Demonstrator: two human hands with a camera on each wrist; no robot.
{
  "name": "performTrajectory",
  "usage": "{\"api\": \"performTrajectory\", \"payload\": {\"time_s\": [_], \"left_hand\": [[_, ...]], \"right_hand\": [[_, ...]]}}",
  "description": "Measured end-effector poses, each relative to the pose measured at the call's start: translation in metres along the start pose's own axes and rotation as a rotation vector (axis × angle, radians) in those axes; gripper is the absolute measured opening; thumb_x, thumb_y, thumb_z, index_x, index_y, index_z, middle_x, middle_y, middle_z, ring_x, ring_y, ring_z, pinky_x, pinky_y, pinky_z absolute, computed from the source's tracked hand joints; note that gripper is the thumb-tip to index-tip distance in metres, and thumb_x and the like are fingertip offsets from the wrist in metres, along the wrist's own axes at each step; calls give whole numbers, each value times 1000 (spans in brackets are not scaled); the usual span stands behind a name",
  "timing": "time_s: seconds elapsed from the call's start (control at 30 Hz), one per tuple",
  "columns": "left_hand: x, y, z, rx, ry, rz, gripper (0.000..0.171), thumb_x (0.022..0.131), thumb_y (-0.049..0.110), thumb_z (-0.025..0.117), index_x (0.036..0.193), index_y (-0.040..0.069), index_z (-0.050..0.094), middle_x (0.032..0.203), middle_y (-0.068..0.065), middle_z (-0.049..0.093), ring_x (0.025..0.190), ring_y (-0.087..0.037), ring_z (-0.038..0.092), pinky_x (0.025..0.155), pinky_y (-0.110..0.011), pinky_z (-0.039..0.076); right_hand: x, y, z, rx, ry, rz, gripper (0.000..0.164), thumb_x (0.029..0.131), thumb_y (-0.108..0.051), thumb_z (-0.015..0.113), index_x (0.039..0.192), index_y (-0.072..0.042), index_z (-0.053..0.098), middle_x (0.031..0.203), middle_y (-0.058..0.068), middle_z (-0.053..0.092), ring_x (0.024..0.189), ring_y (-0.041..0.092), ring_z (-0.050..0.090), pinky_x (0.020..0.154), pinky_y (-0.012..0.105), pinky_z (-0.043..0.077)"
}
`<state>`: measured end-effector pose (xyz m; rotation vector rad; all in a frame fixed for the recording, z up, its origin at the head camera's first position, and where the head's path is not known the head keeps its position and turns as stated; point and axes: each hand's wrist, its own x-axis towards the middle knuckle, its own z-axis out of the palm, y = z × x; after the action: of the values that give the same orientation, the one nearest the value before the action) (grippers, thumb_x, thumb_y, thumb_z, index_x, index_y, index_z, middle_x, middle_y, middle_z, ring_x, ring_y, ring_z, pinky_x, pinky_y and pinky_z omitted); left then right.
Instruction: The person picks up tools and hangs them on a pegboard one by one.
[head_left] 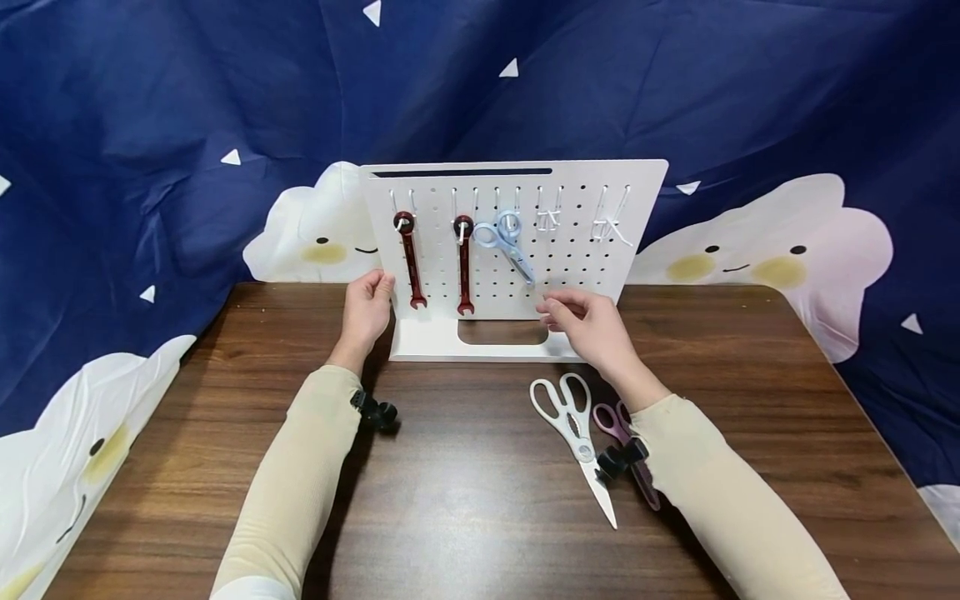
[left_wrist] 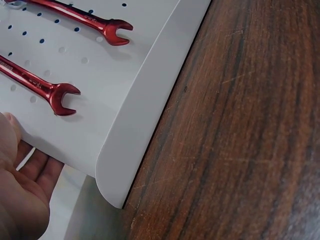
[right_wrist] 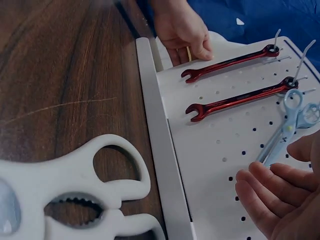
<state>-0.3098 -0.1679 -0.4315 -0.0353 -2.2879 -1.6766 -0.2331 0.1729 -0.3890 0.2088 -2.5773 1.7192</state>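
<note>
My left hand (head_left: 367, 310) grips the left edge of a white pegboard (head_left: 570, 287), thumb in front and fingers behind. Two red wrenches (head_left: 413, 267) hang by their ring ends from hooks near that hand; their open ends point down in the head view. To their right, light-blue scissors (head_left: 516, 254) hang tilted on a hook by a handle loop. Just below the blades is my right hand (head_left: 592, 325), holding nothing, its fingers loosely bent. In the right wrist view its fingertips (right_wrist: 260, 172) overlap the lower end of the blue scissors.
White scissors (head_left: 573, 429) lie on the wooden table (head_left: 450, 467) in front of the board. Beside them, purple scissors (head_left: 617, 423) are partly hidden by the right wrist and its camera. White wire hooks (head_left: 611, 227) stick out at the board's upper right. A blue cloth (head_left: 450, 83) hangs behind.
</note>
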Motion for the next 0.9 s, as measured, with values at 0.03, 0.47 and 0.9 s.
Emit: {"api": "performTrajectory", "payload": {"time_s": [0.03,0.47,0.9], "left_hand": [[0,0,0,2,0,1,32,113,14,57,93,-9,65,62,12,44,62,-3,41,58,-20,35],[0,-1,1,-7,2,16,32,112,13,57,91,-10,65,62,11,43,60,-1,40,57,-19,34],[1,-2,1,7,2,8,31,113,13,56,92,-9,64,63,10,43,61,-3,40,57,-19,33]], "right_hand": [[-2,-1,-1,-6,-2,-9,39,112,-18,59,137,11,65,125,29,75,105,28,79,91,33,64],[-29,-3,-17,-47,-10,-46,34,111,-17,61,133,8,69,121,27,77,96,15,80,88,24,63],[-57,0,-33,-4,-46,-60,30,110,-6,57,131,13,66,120,32,75,92,-1,76,88,23,63]]}}
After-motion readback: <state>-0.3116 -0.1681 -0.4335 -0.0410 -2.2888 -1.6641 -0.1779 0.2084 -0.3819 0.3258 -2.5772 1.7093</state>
